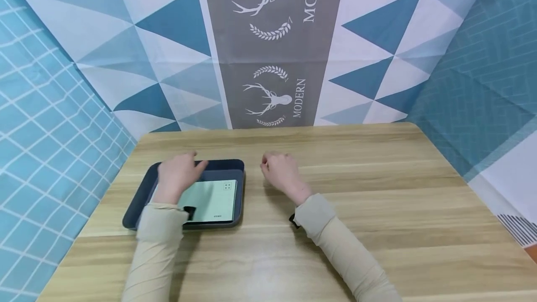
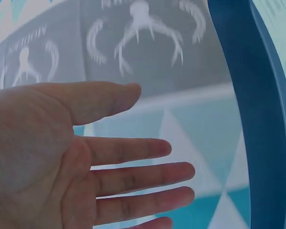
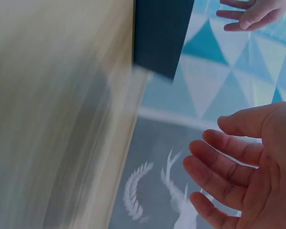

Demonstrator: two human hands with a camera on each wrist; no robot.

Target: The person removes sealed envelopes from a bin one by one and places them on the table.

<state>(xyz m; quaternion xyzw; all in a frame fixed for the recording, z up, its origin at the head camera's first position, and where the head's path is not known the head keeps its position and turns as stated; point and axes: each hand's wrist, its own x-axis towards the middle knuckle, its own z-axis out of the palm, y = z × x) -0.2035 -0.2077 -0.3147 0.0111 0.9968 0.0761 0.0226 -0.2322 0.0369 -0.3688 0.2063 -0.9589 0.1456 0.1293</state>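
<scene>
Above a dark blue tray (image 1: 222, 166) on the left of the table, my left hand (image 1: 178, 175) hovers with nothing in it. Its fingers (image 2: 143, 179) are straight and spread in the left wrist view. In the tray lies a pale green, paper-like sheet or pad (image 1: 209, 199), with a small printed square in one corner; my left forearm hides part of it. My right hand (image 1: 283, 171) is held over the table to the right of the tray. In the right wrist view its fingers (image 3: 219, 157) are loosely bent, and it holds nothing.
The wooden table (image 1: 377, 190) extends far to the right of the tray. Behind it hangs a patterned cloth (image 1: 268, 45) with deer heads and triangles, and blue patterned cloth (image 1: 46, 120) covers the left side. Dark bands (image 1: 295, 220) show at both cuffs.
</scene>
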